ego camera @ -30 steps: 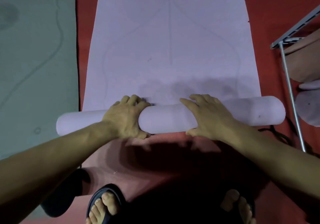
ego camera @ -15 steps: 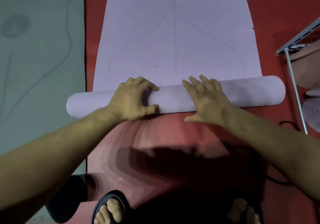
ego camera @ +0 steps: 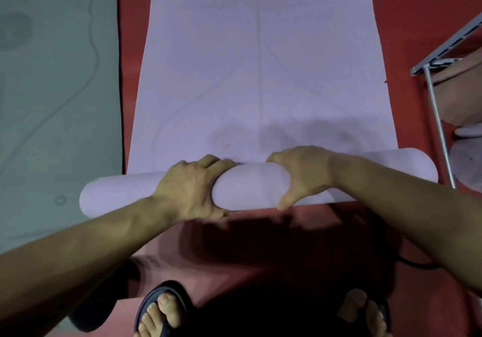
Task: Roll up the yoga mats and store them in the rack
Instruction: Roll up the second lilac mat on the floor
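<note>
Both hands wrap the rolled end of the lilac yoga mat (ego camera: 250,188): left hand (ego camera: 190,190) and right hand (ego camera: 302,175) curl fingers over it (thumbs underneath), on a red mat (ego camera: 260,235); a metal rack (ego camera: 438,81) stands right.

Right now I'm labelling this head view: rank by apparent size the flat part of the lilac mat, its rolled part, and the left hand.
1. Flat part of the lilac mat
2. Rolled part
3. Left hand, gripping the roll
</note>
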Action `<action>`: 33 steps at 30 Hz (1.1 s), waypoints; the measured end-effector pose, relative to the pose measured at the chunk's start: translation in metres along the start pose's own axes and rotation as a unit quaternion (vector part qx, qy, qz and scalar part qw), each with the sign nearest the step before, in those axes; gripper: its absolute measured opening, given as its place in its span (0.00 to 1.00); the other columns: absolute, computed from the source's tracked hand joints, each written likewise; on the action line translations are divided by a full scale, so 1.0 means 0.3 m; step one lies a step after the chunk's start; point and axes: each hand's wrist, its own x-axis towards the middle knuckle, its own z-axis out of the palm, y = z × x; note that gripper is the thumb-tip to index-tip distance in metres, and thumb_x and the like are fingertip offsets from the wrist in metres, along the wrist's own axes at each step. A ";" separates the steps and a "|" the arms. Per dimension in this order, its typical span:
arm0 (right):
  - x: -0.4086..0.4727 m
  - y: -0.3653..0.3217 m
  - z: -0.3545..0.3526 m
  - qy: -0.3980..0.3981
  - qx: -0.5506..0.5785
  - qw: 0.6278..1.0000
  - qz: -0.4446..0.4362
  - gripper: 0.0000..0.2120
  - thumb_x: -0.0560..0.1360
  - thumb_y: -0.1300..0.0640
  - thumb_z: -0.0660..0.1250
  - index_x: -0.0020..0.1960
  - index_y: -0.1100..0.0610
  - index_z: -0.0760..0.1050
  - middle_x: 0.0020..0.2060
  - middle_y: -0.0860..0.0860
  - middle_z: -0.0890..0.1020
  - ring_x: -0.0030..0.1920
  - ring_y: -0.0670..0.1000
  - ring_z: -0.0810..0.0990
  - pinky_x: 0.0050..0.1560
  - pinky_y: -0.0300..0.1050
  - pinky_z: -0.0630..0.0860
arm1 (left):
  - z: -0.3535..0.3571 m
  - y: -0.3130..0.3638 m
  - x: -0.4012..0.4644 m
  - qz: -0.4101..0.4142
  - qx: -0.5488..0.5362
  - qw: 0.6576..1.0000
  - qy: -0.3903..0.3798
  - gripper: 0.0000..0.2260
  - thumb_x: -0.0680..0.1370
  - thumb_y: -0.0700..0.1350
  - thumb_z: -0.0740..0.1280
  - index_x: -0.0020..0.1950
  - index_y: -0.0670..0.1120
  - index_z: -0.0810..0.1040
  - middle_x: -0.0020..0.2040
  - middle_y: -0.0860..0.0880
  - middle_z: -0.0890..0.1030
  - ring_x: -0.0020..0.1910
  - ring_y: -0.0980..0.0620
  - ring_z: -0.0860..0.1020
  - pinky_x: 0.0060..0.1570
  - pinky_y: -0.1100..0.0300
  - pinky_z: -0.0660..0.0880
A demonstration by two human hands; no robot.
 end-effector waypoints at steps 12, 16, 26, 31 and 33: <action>-0.210 -0.042 0.281 0.359 -0.062 0.931 -0.008 0.43 0.68 0.42 0.72 0.77 0.57 0.62 0.76 0.58 0.64 0.74 0.64 0.64 0.71 0.67 0.61 | -0.104 -0.200 0.264 -0.098 -0.250 0.930 -0.252 0.30 0.51 0.68 0.78 0.51 0.65 0.79 0.53 0.62 0.77 0.55 0.58 0.75 0.57 0.59 0.74; -0.119 -0.019 0.248 0.343 -0.082 0.935 0.026 0.50 0.65 0.40 0.75 0.79 0.58 0.58 0.78 0.59 0.59 0.77 0.65 0.58 0.73 0.69 0.57 | -0.152 -0.224 0.258 -0.091 -0.197 0.967 -0.135 0.31 0.56 0.73 0.74 0.55 0.62 0.78 0.54 0.60 0.76 0.54 0.55 0.71 0.53 0.59 0.69; 0.112 0.042 -0.074 0.269 -0.147 0.947 0.095 0.52 0.59 0.30 0.75 0.74 0.51 0.58 0.67 0.51 0.71 0.63 0.59 0.71 0.64 0.61 0.64 | 0.006 -0.021 0.184 -0.065 0.089 0.992 0.064 0.46 0.63 0.71 0.70 0.73 0.48 0.65 0.66 0.41 0.70 0.62 0.36 0.70 0.67 0.39 0.64; 0.077 0.048 -0.095 0.189 -0.102 0.976 0.040 0.45 0.58 0.29 0.72 0.68 0.48 0.64 0.58 0.50 0.75 0.57 0.58 0.74 0.57 0.58 0.67 | 0.002 -0.028 0.190 -0.037 0.121 0.989 0.070 0.45 0.57 0.70 0.75 0.67 0.52 0.65 0.60 0.44 0.73 0.52 0.39 0.74 0.53 0.44 0.70; 0.050 0.031 -0.081 0.138 -0.066 0.988 0.031 0.45 0.57 0.28 0.72 0.67 0.47 0.64 0.57 0.49 0.76 0.57 0.57 0.75 0.57 0.57 0.68 | -0.004 -0.036 0.138 0.007 0.096 0.992 0.079 0.43 0.60 0.75 0.70 0.66 0.51 0.68 0.58 0.45 0.76 0.48 0.40 0.77 0.49 0.46 0.72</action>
